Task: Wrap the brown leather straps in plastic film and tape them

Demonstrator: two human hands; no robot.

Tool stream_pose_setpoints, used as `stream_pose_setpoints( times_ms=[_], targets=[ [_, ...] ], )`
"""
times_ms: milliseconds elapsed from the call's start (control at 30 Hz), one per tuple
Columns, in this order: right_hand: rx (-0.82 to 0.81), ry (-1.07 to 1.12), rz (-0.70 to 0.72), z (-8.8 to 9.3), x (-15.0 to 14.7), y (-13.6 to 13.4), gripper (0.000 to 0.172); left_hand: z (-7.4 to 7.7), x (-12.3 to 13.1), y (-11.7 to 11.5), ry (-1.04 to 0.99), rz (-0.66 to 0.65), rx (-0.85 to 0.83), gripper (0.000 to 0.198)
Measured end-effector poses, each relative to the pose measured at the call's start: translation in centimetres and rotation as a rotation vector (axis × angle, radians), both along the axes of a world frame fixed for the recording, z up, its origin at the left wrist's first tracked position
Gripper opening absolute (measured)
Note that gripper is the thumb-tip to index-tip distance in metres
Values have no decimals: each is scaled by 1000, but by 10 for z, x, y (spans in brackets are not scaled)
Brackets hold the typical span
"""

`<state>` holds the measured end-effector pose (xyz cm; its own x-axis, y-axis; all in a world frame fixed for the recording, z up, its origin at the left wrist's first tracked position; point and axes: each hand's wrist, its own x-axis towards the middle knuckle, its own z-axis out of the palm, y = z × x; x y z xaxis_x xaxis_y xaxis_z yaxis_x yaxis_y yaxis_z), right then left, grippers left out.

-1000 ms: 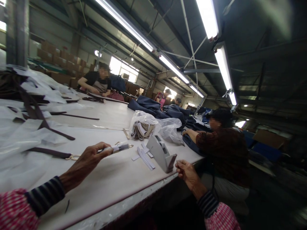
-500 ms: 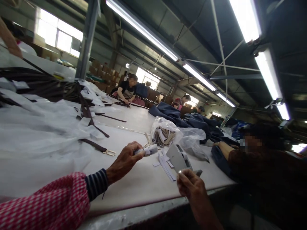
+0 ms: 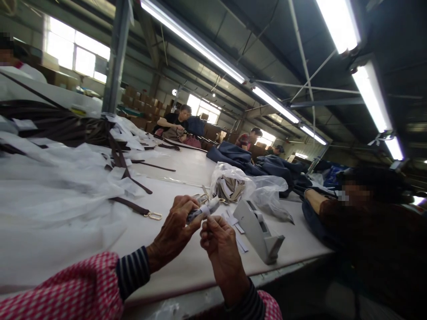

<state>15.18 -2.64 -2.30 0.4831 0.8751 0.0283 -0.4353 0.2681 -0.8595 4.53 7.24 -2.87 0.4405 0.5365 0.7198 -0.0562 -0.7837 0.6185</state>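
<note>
My left hand (image 3: 175, 226) is closed around a small wrapped strap bundle (image 3: 203, 211), with pale wrapping and a white paper band about it. Against the band, my right hand (image 3: 218, 238) pinches thumb and forefinger together on what looks like a small piece of tape, mostly hidden by the fingertips. Just right of that hand stands a grey tape dispenser (image 3: 255, 229) on the white table (image 3: 173, 278). White paper strips (image 3: 240, 242) lie between the dispenser and my right hand. Behind the bundle sits a clear plastic bag (image 3: 230, 180) of beige rolled straps.
To the left lie a brown strap with a gold buckle (image 3: 153, 215), white wrapping sheets (image 3: 63, 173) and a pile of dark straps (image 3: 50, 122). Dark blue fabric (image 3: 233, 158) is heaped behind the bag. A co-worker (image 3: 376, 231) is close on the right; others work farther back.
My right hand has moved left from beside the tape dispenser to the bundle, its fingers still pinched. My left hand stays around the bundle. The co-worker across the table has raised their hands.
</note>
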Motion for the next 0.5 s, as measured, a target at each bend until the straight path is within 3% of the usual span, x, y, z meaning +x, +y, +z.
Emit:
stream_pose_setpoints(
  times_ms=[333, 433, 500],
  targets=[
    [37, -58, -46, -4, 0, 11, 42, 2, -2, -2, -19, -2, -64, 17],
    [85, -42, -70, -7, -3, 17, 39, 8, -3, -5, -21, -26, -199, 20],
    [115, -19, -95, -6, -6, 22, 38, 13, -3, -8, -37, -75, -389, 22]
  ],
)
